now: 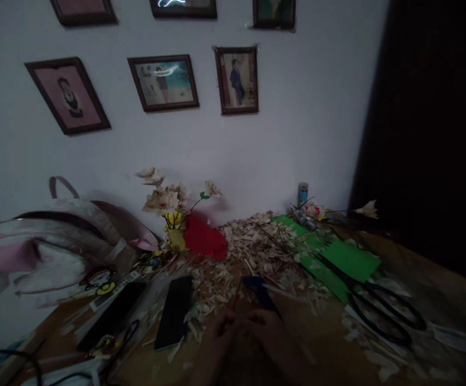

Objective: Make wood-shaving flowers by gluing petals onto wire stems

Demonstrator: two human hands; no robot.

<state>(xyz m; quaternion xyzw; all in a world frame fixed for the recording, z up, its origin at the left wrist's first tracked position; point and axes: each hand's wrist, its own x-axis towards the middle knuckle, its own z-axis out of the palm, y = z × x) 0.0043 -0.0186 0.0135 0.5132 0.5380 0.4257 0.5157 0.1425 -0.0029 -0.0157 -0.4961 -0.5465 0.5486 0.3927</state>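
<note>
My left hand [220, 328] and my right hand [265, 326] meet low in the middle, over the wooden table. Both have their fingers closed, fingertips nearly touching. From my left fingertips a thin dark stem [238, 293] rises, reddish near its lower part. What my right fingers pinch is too dark and small to make out. Just beyond the right hand lies a dark blue glue gun [260, 294], with a whitish stick [283, 293] beside it. Pale petal-like shavings [253, 244] are heaped behind and scattered around.
Large black scissors [381, 311] lie right, over green sheets [349, 260]. Left are two dark phones [173, 313] [112, 316] and a pale backpack [56, 246]. A yellow vase [175, 239] of pale flowers stands before red paper [204, 238]. Framed pictures [164, 83] hang on the wall.
</note>
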